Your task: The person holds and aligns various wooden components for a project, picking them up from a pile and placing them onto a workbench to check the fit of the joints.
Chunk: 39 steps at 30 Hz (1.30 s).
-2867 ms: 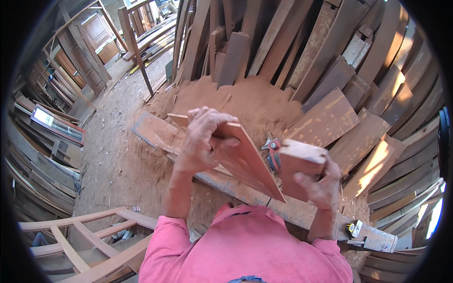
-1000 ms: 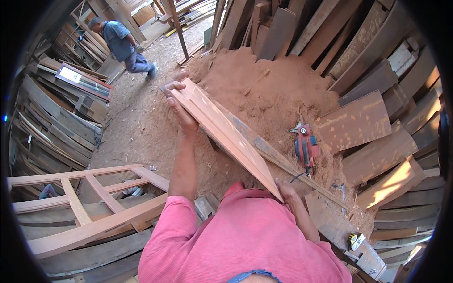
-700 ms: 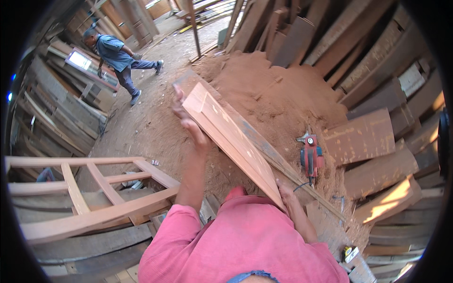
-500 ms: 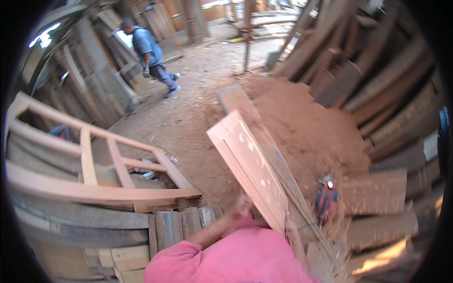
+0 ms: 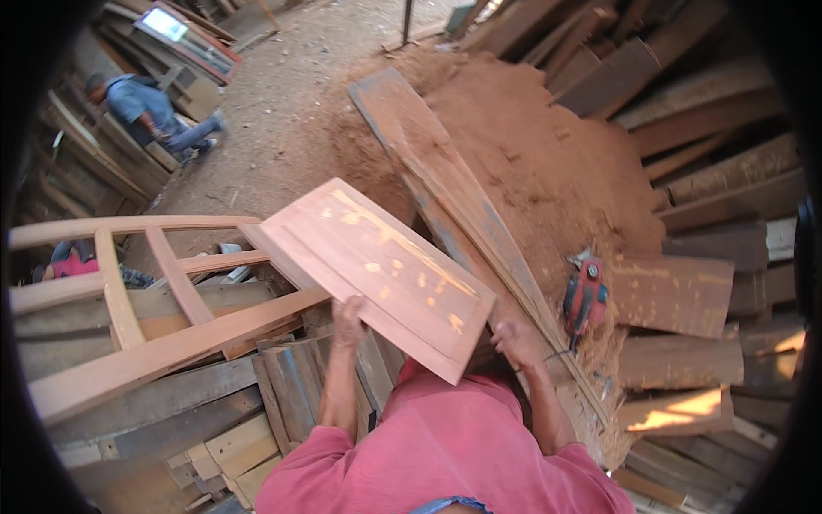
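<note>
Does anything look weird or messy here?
Yes. The wooden panel at the left hand has uneven yellowish patches on its pinkish face. A big reddish-brown heap, probably sawdust, covers part of the floor, and a red power tool lies near its edge. Nothing looks clearly broken.

The panel (image 5: pixel 381 278) in the left grip (image 5: pixel 348 321) spans the gap between the wooden frame (image 5: pixel 171 353) and the worktop (image 5: pixel 398 103), overlapping the frame's end in view (whether they touch cannot be told). A hand could pass above the worktop's far end and over the sawdust heap (image 5: pixel 548 171); farther right, the red power tool (image 5: pixel 586 297) and boards (image 5: pixel 672 291) stand in the way.
</note>
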{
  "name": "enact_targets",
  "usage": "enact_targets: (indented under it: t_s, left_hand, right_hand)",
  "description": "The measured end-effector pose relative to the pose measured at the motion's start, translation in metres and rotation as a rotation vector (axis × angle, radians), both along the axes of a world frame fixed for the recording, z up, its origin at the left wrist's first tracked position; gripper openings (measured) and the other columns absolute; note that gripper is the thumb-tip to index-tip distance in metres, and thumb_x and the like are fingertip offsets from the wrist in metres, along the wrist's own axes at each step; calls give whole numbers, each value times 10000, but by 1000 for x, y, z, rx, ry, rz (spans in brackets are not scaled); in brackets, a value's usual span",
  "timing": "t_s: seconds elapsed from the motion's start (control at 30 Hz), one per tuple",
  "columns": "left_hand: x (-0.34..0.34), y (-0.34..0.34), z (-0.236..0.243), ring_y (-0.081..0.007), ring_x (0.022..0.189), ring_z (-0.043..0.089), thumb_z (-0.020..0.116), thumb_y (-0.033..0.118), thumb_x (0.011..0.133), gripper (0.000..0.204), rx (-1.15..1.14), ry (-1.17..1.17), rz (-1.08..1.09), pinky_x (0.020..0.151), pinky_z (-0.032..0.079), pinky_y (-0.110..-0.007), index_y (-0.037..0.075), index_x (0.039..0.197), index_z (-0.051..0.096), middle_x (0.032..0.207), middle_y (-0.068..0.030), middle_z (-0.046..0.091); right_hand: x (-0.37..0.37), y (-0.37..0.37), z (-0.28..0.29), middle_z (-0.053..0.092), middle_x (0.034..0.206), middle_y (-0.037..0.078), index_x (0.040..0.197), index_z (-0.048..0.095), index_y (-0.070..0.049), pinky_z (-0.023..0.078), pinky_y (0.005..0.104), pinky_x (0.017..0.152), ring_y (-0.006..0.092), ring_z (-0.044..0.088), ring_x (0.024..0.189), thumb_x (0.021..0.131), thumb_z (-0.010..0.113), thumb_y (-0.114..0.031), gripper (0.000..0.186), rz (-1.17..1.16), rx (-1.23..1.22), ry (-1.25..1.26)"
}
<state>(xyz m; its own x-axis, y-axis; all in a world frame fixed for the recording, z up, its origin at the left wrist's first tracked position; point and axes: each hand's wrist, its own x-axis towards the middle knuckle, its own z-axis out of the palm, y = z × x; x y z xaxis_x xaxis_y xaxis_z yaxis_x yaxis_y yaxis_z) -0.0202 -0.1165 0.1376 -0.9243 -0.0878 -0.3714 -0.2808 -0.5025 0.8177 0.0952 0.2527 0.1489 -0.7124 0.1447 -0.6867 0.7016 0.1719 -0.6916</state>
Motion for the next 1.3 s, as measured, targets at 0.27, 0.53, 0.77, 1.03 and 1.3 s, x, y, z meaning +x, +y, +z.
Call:
enact_targets:
  t_s: [0.27,0.53,0.77,1.03,1.3]
  left_hand:
    - [33,-63,-21,-330,1232,600,657,123,857,648,-103,-11,-40,1085,496,-461,-20,1449,435,1338,-198,583]
    - [98,-46,-44,-352,1324,549,627,143,882,669,51,-77,-15,1128,467,-493,-27,1486,394,1418,-201,546]
    - [121,-4,-42,-341,1315,560,619,158,878,685,88,-154,-38,1140,454,-496,-14,1500,390,1419,-191,553]
    - [125,33,-17,-341,1244,614,636,214,860,665,-31,-64,-98,1101,492,-465,-42,1443,445,1334,-198,611]
    - [114,34,-16,-325,1215,630,656,238,828,674,-25,-41,-171,1079,505,-443,-47,1416,491,1303,-180,634]
  right_hand:
    - [131,179,-19,660,1260,270,1328,587,-65,465,520,1027,426,627,1206,918,687,-456,576,44,790,-327]
    - [242,100,-33,425,1437,312,1625,223,-166,393,600,1080,538,437,1316,755,846,-478,1115,114,936,-500]
    - [288,127,-37,455,1419,309,1634,242,-165,395,559,1106,524,455,1303,700,848,-384,1135,65,741,-282]
    - [126,188,62,644,1337,244,1519,443,-34,493,477,1042,378,642,1218,775,764,-338,865,9,486,328]
    - [119,195,-9,719,1130,232,1247,658,-10,536,456,949,402,691,1092,907,690,-277,433,49,677,135]
